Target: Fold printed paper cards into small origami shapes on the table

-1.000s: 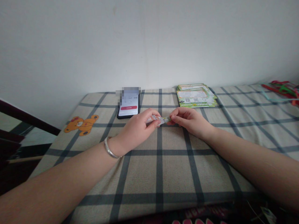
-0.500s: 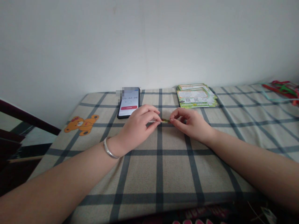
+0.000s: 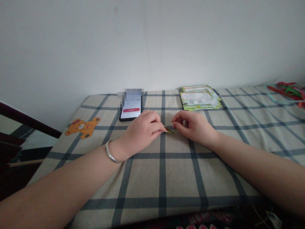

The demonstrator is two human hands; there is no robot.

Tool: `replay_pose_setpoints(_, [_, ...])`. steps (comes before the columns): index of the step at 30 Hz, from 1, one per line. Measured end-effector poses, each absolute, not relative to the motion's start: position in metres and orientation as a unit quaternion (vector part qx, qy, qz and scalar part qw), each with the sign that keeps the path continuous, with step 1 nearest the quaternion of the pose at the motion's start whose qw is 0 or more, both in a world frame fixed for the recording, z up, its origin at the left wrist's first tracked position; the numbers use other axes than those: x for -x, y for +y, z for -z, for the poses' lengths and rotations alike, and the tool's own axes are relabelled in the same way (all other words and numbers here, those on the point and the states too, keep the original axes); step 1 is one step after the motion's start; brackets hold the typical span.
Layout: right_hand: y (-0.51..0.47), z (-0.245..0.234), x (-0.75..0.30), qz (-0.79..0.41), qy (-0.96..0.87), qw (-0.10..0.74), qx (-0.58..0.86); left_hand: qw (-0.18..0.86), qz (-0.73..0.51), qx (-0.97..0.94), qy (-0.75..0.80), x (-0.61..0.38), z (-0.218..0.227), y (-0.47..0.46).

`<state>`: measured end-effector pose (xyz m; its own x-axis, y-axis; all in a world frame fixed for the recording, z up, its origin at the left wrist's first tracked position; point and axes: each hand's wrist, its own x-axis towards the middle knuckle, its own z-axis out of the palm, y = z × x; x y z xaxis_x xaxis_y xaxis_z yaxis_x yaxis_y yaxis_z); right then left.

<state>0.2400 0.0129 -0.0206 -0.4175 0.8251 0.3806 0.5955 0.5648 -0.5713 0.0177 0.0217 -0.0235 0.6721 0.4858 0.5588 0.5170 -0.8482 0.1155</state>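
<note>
I am watching through one head-worn camera that is facing forward and down across the checked tablecloth [image 3: 143, 181] toward the wall [image 3: 152, 44]. It is looking from close above and behind the left hand [image 3: 145, 130] and right hand [image 3: 194, 125], with both forearms [image 3: 78, 178] reaching in from the sides.

Soft, greyish light lies dimly on the wall [image 3: 152, 47], and faint shadows sit beneath the hands [image 3: 144, 129]. The phone screen [image 3: 131, 114] glows, partly pixelated. Wide-angle distortion stretches the forearms [image 3: 71, 178]; print on the cards [image 3: 197, 97] blurs.
</note>
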Motion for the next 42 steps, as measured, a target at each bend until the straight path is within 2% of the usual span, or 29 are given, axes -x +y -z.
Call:
replay_pose_setpoints(9, [0.017, 0.022, -0.245, -0.115, -0.856, 0.288, 0.413, -0.076, 0.212, 0.957, -0.184, -0.010, 0.027, 0.028])
replay_pose_setpoints(17, [0.020, 0.023, -0.247, -0.083, -0.891, 0.262, 0.362, -0.016, 0.235, 0.948, -0.213, -0.010, 0.024, 0.031])
replay_pose_setpoints(30, [0.020, 0.021, -0.249, -0.084, -0.918, 0.237, 0.306, -0.074, 0.217, 0.949, -0.218, -0.005, 0.024, 0.031])
replay_pose_setpoints(42, [0.015, 0.017, -0.247, -0.083, -0.943, 0.213, 0.242, -0.045, 0.209, 0.946, -0.244, -0.009, 0.022, 0.025])
